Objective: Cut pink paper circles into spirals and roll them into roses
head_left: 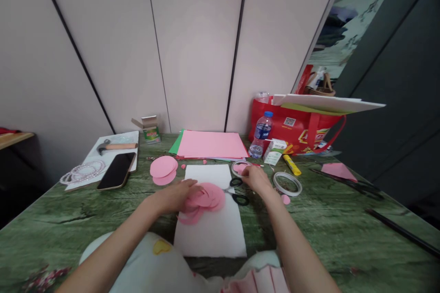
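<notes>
While left hand (pixel 178 194) lies spread, pinning pink paper circles (pixel 202 199) onto white sheet (pixel 213 229), right hand (pixel 252 177) reaches right of sheet, fingertips pinching tape roll (pixel 239 168); scissors (pixel 237 192) just beside sheet's right edge.

Head-worn view, forward and down

A single camera at the person's head looks down over both forearms onto the green table (pixel 343 229), close in, with the panelled wall (pixel 192 46) behind.
</notes>
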### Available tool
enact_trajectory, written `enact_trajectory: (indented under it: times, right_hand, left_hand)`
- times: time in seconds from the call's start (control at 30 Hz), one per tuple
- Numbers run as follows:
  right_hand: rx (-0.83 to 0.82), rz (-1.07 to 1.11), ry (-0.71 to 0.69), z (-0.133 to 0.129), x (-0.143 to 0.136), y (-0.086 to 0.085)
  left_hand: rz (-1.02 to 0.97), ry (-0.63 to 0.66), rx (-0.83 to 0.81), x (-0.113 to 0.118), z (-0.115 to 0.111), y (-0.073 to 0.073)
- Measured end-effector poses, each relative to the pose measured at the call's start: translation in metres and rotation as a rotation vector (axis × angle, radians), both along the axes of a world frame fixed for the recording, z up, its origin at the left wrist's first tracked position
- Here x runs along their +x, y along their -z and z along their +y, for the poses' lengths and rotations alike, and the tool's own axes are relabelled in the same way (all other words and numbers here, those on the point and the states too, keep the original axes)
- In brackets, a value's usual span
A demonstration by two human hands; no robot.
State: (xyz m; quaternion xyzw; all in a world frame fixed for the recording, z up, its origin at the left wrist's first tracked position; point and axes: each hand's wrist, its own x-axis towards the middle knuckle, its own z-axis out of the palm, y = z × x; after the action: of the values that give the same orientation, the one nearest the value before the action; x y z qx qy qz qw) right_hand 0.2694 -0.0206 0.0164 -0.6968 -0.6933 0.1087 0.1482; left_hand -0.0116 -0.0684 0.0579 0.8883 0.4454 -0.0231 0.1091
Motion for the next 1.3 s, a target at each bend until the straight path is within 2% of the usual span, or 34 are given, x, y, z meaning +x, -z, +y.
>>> enact_trajectory:
  times: [0.13, 0.27, 0.33, 0.5, 0.63, 0.9, 1.1, 1.3]
  right_hand:
    - [0.049, 0.044, -0.052, 0.003, -0.006, 0.004]
    - [0.077, 0.044, -0.100, 0.006, -0.013, 0.010]
    - [0.066, 0.035, -0.125, 0.006, -0.014, 0.012]
    - [0.024, 0.010, -0.207, -0.001, -0.017, 0.006]
    - [-0.017, -0.002, -0.266, -0.013, -0.019, -0.003]
    - [-0.083, 0.103, -0.347, -0.027, -0.033, -0.013]
    - [-0.115, 0.367, -0.405, -0.030, -0.052, -0.008]
    - [-0.255, 0.655, -0.411, -0.031, -0.063, 0.001]
  left_hand:
    - [0.023, -0.083, -0.218, -0.008, 0.002, -0.014]
    - [0.017, -0.172, -0.135, 0.003, 0.008, -0.020]
    - [0.055, -0.232, -0.056, 0.015, 0.010, -0.015]
    - [0.030, -0.223, -0.009, 0.031, 0.013, 0.009]
    - [-0.025, -0.218, 0.000, 0.025, 0.017, 0.023]
    - [-0.202, -0.224, -0.048, 0.015, 0.025, 0.038]
    - [-0.380, -0.253, -0.112, 0.011, 0.029, 0.040]
    - [-0.633, -0.316, -0.267, 0.014, 0.026, 0.027]
